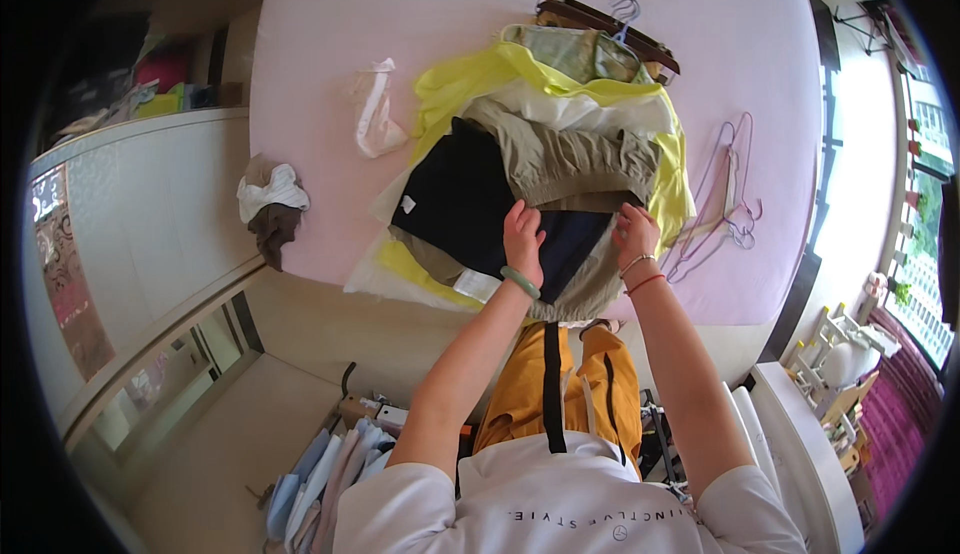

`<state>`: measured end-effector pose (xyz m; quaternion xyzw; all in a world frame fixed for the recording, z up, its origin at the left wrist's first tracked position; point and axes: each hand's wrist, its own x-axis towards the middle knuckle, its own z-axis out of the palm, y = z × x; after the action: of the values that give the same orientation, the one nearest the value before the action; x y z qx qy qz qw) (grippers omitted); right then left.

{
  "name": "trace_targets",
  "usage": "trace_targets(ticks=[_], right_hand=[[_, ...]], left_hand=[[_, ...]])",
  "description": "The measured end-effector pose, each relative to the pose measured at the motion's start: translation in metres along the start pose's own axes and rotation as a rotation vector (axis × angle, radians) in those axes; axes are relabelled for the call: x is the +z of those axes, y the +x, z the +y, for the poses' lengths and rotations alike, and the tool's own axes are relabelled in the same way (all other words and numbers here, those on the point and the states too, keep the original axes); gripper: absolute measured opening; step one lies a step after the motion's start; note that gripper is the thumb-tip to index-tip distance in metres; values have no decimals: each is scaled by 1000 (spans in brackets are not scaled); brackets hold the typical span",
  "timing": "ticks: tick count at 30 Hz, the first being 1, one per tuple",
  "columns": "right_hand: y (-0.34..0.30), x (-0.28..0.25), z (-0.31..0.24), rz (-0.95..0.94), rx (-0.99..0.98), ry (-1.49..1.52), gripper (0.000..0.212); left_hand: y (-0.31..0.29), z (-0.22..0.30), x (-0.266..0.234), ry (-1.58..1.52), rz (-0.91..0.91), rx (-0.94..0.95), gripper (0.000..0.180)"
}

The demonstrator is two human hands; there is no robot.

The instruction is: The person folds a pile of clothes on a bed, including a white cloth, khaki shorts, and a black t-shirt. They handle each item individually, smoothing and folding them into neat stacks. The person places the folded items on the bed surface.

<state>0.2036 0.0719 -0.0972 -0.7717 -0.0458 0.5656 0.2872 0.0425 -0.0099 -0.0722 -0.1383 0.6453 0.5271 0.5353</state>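
Observation:
Both hands are at the near edge of a khaki garment with a gathered elastic waistband (575, 169), which lies on a pile of clothes on the bed. My left hand (523, 239), with a green bangle at its wrist, pinches the waistband's left end. At its right end my right hand (635, 234) grips the same edge, and the waistband gapes a little between them. Left of it spreads a black garment (450, 194). Beneath the pile, yellow clothing (445, 94) and a white piece (640, 114) stick out. How far the khaki legs reach is hidden.
Dark hangers (610, 26) lie beyond the pile on the pink bed sheet (340, 14), thin wire hangers (735, 189) at its right. A pale cloth strip (375, 114) and a brown-and-white bundle (272, 204) lie left. Hanging clothes (320, 474) stand behind at lower left.

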Motion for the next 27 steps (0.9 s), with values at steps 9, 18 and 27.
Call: trace_targets(ticks=[9, 18, 27], right_hand=[[29, 5, -17, 121, -420, -331, 49], [-43, 7, -118, -330, -563, -101, 27], [-154, -36, -225, -531, -768, 64, 24]], left_hand=[[61, -15, -14, 703, 40, 526, 58], [17, 80, 33, 529, -106, 654, 29], [-111, 206, 107, 321, -353, 799, 52]])
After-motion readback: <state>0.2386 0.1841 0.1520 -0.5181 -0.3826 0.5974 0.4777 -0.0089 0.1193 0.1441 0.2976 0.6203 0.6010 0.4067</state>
